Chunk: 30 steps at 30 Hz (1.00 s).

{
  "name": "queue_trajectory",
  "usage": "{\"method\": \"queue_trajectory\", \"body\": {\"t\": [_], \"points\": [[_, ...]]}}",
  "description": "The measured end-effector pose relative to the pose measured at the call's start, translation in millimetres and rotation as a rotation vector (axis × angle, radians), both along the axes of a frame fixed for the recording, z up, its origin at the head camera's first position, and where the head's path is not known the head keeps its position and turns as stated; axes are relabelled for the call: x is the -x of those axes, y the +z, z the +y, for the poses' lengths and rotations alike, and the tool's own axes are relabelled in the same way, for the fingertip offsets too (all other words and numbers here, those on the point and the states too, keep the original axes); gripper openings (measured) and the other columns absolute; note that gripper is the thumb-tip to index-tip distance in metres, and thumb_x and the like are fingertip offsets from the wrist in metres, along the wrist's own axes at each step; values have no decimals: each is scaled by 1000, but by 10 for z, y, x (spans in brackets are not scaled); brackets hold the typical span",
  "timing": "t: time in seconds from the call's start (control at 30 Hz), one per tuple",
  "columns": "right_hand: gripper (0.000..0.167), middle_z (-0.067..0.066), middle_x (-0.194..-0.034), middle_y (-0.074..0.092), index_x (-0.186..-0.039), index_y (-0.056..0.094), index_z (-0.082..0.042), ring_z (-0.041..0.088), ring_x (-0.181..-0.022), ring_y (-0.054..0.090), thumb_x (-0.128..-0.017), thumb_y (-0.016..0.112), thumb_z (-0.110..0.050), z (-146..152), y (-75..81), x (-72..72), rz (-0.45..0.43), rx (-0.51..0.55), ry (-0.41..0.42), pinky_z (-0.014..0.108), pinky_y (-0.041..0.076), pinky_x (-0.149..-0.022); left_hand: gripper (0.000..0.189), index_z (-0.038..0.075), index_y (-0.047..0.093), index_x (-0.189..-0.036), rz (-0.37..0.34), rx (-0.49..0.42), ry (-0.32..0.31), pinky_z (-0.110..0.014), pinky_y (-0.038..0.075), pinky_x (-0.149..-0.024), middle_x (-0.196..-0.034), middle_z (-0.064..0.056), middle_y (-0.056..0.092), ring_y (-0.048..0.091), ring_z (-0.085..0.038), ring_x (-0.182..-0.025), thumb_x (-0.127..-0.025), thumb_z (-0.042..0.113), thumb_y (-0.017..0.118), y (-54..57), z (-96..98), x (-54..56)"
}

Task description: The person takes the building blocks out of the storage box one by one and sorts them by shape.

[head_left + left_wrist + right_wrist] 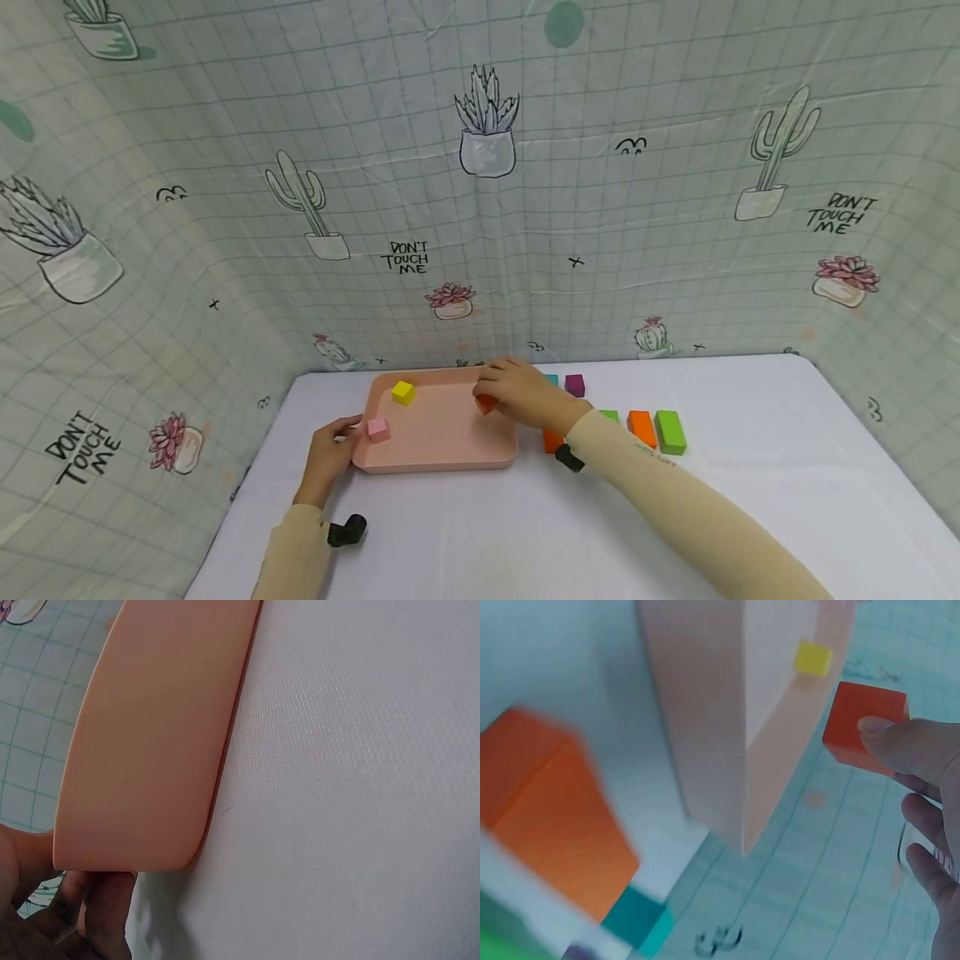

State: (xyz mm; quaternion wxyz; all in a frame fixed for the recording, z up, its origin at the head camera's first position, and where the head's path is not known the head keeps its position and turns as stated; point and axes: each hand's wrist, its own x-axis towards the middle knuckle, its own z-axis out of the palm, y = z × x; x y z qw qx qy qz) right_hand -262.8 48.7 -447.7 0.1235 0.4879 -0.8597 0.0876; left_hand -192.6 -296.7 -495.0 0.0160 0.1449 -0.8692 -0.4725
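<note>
A pink tray lies on the white table with a yellow cube and a pink cube inside, toward its left side. My left hand grips the tray's left end; in the left wrist view its thumb is at the rim and bent fingers lie against the outer wall. Over the tray's right part, my right hand pinches a red-orange block between thumb and fingers. The block is raised above the tray floor, mostly covered by the hand in the head view.
Right of the tray stand orange blocks, green blocks, a purple cube and a teal block. My right forearm partly covers some of them. A patterned cloth hangs behind the table.
</note>
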Motion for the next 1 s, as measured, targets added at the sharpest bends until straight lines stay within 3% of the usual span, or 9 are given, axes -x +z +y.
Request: {"method": "queue_trajectory", "body": {"t": [0.13,0.5,1.0], "points": [[31,2,-113,71,-112,75,-14,24,-112,62,-85,88,-6,241,5,-20,17,90,-15,41,51,-106,36,-10,63,-137,1,-2,0,-22,47,-65,-116,-28,62,55,-25,-90,-104,2,56,2,-18,-2],[37,2,-107,72,-108,76,-8,27,-107,64,-76,93,0,926,-70,-8,107,206,-88,43,57,-95,35,-9,63,-137,-39,-8,19,-24,48,-64,-114,-26,60,53,-22,-84,-104,1,57,21,-12,25],[32,9,-113,73,-114,76,-5,34,-112,61,-84,87,0,1520,-47,53,-67,137,-360,51,55,-99,35,-10,62,-136,-81,-54,36,-24,48,-65,-117,-26,58,53,-20,-83,-104,1,57,61,-5,46]]}}
